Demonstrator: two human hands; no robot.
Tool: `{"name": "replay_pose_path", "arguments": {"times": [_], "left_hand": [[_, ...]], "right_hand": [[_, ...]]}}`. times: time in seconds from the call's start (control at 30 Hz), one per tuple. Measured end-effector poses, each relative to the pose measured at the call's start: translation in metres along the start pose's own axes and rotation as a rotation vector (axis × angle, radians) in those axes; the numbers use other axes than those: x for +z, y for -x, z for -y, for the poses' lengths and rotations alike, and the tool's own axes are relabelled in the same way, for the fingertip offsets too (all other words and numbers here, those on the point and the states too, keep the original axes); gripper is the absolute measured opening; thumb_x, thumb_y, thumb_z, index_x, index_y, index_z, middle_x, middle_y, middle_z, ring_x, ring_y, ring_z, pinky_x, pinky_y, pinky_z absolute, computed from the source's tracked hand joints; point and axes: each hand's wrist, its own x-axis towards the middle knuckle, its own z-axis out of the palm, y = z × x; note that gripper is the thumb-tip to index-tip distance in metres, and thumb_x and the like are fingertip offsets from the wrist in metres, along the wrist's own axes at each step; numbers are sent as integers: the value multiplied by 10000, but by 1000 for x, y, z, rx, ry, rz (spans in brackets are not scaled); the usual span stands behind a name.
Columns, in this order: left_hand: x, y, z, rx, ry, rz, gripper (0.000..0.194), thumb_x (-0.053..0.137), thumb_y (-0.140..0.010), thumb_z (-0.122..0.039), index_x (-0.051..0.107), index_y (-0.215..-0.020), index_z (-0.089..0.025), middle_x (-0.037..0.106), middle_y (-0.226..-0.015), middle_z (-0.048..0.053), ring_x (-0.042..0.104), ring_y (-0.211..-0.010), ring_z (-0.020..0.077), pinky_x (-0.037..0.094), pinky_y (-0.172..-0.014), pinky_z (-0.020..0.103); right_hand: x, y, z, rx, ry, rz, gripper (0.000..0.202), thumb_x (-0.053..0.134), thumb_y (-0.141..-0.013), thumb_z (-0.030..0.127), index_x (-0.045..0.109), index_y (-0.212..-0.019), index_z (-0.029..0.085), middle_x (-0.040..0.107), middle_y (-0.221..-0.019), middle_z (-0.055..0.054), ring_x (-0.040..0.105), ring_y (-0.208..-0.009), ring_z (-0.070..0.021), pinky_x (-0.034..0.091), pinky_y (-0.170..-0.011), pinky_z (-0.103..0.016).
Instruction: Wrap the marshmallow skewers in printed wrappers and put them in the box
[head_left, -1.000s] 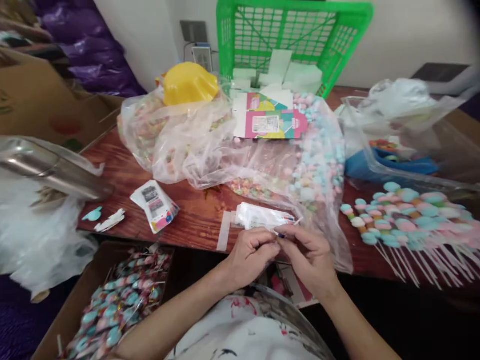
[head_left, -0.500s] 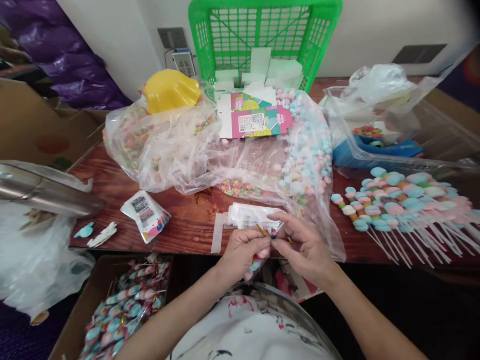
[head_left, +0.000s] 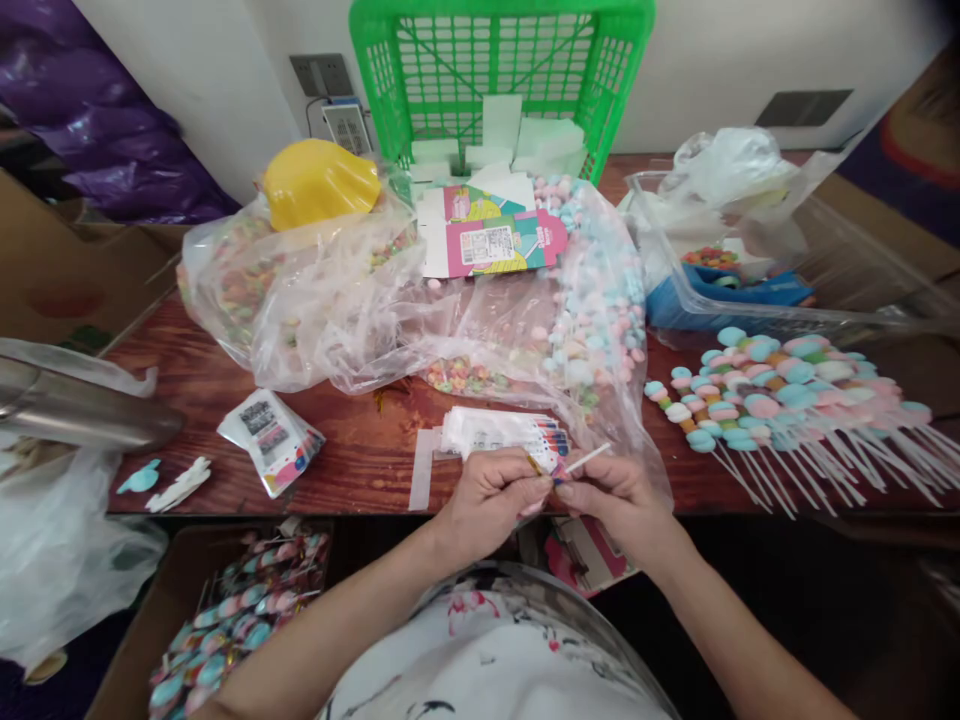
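Close to the table's front edge, my left hand and my right hand meet around one wrapped marshmallow skewer. Its white stick slants up to the right above my right fingers. A gold twist tie pokes out at my left thumb and fingers, which are pinched on the wrapper's neck. My right thumb and fingers pinch the same spot from the other side. Most of the marshmallows are hidden by my left hand. Just behind my hands lies a stack of printed clear bags.
Unwrapped marshmallow skewers lie in a pile at right. A box of wrapped ones stands below left. Bags of candy, flat printed cartons and a green basket are behind. More packets and a steel flask are left.
Both hands have drawn closer at the wrapper's neck, and the right fingers have curled in. The white stick now shows clearly. The whole view has shifted slightly.
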Motion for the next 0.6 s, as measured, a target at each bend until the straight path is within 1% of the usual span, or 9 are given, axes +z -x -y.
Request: {"name": "replay_pose_path", "arguments": {"times": [0.07,0.13,0.2,0.27,0.33,0.4,0.47,0.53,0.6], "left_hand": [[0,0,-3,-238,161,104,304,668,-755,-359,619,-574,-120,514,-526,-8,407,-415,56,332,-406,188],[-1,-1,-3,-451,311,196,250,726,-663,-336,652,-599,-106,557,-489,0,428,-359,58,318,-350,172],[-2,-2,-2,-588,442,273,234,771,-559,-298,648,-569,-99,626,-511,36,515,-374,92,374,-344,175],[-4,-3,1,-691,539,374,230,788,-498,-270,642,-548,-99,672,-549,63,565,-382,126,425,-337,197],[-5,-5,2,-759,580,501,215,793,-496,-251,651,-551,-99,689,-564,65,579,-374,141,452,-328,215],[-6,-5,0,-793,581,631,191,801,-520,-229,674,-579,-100,683,-551,53,606,-398,162,474,-335,226],[-5,-6,-5,-800,552,749,189,818,-536,-221,691,-604,-98,661,-517,36,621,-420,177,481,-342,231],[-4,-8,-10,-792,490,850,218,841,-537,-244,704,-620,-96,646,-501,21,622,-428,179,497,-361,239],[-3,-10,-13,-781,427,900,258,861,-522,-286,706,-615,-102,653,-520,14,625,-444,169,520,-399,242]], "right_hand": [[-11,-2,7,31,-68,196,285,593,-840,422,618,-734,159,564,-596,11,476,-502,-100,377,-461,-220],[-18,-2,18,-36,2,305,270,588,-848,377,605,-696,154,567,-599,-1,484,-519,-104,384,-490,-233],[-22,0,31,-295,249,343,173,536,-867,226,621,-738,148,601,-668,-32,532,-618,-128,422,-593,-269],[-25,5,42,-661,568,346,186,453,-859,91,634,-872,132,630,-759,-68,558,-716,-156,442,-703,-331],[-26,10,48,-922,770,355,236,425,-853,51,622,-966,116,642,-815,-86,565,-757,-173,449,-757,-379],[-27,13,50,-1032,829,421,209,445,-864,71,626,-953,125,654,-867,-88,571,-786,-177,453,-771,-389],[-26,14,52,-1091,818,484,173,474,-864,96,636,-883,153,665,-918,-78,574,-827,-180,455,-754,-380],[-23,13,53,-1103,769,491,179,475,-865,97,635,-827,168,669,-899,-62,568,-843,-176,450,-725,-361],[-20,11,55,-1081,741,473,202,459,-871,88,630,-789,159,659,-830,-62,563,-831,-173,439,-698,-342]]}}
